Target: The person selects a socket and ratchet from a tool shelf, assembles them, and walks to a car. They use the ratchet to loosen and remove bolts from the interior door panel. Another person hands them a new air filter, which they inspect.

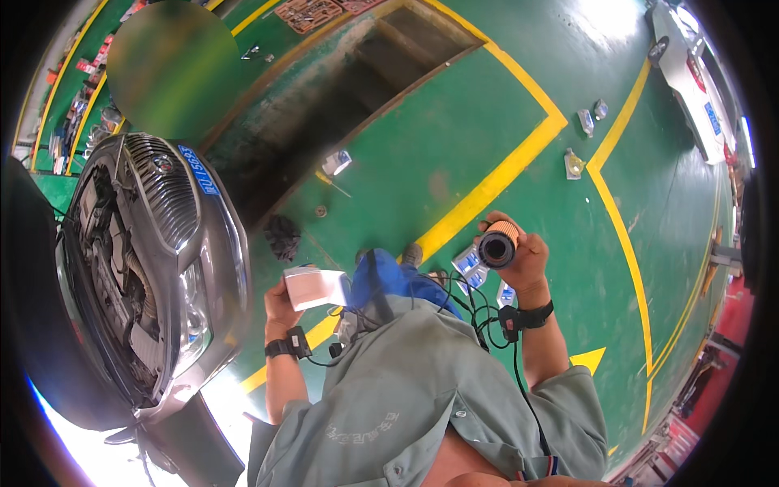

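An orange pleated oil filter cartridge [499,243] with a dark end and a round centre hole is gripped in my right hand [529,261], out to the right of my body. On the other side, my left hand [281,307] is closed around a white cardboard box [312,289], whose pale flap sticks out to the right. Most of the left fingers are hidden behind the box. Black bands with small devices sit on both wrists, and dark cables run from them across my front.
A grey car [166,268] with its engine bay exposed stands at left. Beyond my feet lies a long service pit [341,89]. Bottles [574,164], a screwdriver [334,183] and a crumpled black bag [281,237] lie on the green floor. A white car [690,81] stands far right.
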### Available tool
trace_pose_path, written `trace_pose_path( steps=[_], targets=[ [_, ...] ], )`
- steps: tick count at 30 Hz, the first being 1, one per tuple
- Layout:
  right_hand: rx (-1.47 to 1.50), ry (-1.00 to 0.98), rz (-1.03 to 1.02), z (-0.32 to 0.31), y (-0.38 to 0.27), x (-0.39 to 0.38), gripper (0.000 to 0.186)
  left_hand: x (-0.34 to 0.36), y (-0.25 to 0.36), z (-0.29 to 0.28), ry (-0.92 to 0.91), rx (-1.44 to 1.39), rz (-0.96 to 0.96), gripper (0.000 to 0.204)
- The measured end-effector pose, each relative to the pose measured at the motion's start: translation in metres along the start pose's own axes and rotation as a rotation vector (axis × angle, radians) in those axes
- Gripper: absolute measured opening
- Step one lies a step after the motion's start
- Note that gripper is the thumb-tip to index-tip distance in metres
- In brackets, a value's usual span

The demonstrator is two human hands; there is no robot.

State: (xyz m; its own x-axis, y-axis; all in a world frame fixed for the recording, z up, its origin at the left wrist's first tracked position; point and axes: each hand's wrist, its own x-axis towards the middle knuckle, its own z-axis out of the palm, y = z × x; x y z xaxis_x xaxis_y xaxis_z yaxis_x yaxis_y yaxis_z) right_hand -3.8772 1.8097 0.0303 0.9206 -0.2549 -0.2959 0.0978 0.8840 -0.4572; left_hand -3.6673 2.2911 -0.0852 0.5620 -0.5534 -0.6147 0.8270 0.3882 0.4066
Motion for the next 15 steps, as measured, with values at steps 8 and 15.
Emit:
trace_pose_path(
  steps=[8,15],
  targets=[
    [-0.037,0.196,0.022,-0.034,-0.029,0.044,0.063,0.020,0.003,-0.048,0.356,-0.222,-0.012,0.048],
    [-0.103,0.287,0.036,-0.027,-0.054,0.093,0.063,0.051,-0.027,-0.118,0.805,-0.177,0.010,0.032]
  ],
)
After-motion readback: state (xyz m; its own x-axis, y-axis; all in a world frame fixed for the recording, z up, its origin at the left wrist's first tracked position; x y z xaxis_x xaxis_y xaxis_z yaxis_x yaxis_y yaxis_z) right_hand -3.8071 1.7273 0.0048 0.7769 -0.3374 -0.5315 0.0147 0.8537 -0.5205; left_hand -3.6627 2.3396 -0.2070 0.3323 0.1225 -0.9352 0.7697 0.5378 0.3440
